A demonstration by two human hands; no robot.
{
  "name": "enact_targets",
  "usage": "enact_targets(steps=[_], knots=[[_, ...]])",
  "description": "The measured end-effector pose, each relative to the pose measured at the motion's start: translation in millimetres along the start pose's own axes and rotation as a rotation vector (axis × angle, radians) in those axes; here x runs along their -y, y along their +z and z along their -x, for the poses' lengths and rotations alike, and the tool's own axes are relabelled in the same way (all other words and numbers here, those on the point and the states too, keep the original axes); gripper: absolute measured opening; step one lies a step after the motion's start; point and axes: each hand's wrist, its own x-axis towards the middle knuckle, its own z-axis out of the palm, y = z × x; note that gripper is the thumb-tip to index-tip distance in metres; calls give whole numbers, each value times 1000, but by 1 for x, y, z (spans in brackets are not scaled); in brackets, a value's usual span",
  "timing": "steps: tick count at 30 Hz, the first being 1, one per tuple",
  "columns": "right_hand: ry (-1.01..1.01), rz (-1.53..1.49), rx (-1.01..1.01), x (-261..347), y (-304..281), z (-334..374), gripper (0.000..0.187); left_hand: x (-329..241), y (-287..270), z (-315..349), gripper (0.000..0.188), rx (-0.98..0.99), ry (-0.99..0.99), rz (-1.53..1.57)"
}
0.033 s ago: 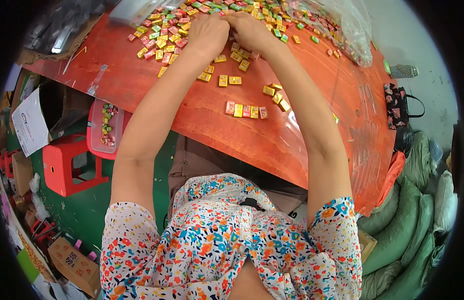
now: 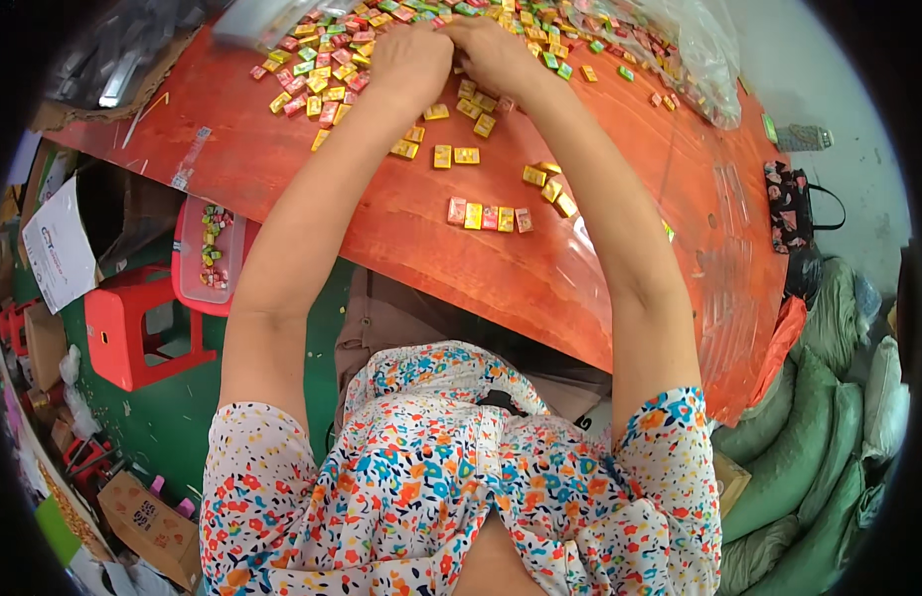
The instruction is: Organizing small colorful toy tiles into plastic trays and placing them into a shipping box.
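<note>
Both arms stretch across the red tabletop point(image 2: 411, 233) to its far side. My left hand point(image 2: 411, 62) and my right hand point(image 2: 493, 58) meet fingertip to fingertip over a spread of small boxes point(image 2: 327, 74) in yellow, red and green. Only the backs of the hands show; the fingers curl inward and down, hiding whatever they hold. A few yellow boxes point(image 2: 476, 104) lie just below the right hand. Nearer to me stands a short row of red and yellow boxes point(image 2: 489, 217). Two more yellow boxes point(image 2: 454, 156) lie between that row and the hands.
A clear plastic bag point(image 2: 714, 70) lies at the far right over more boxes. Clear plastic strips point(image 2: 724, 288) lie along the right edge. At the left are a carton of dark plastic pieces point(image 2: 113, 74), a red stool point(image 2: 133, 333) and a clear tub point(image 2: 211, 253) with small boxes.
My hands shift very slightly up and to the left, staying together over the boxes. The boxes on the table look the same.
</note>
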Motion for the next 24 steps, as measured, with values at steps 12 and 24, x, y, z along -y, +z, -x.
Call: enact_targets(steps=[12, 24], knots=[[560, -607, 160, 75, -121, 125, 28, 2, -12, 4, 23, -80, 21, 383], [376, -397, 179, 114, -103, 178, 34, -5, -13, 4, 19, -21, -107, 171]])
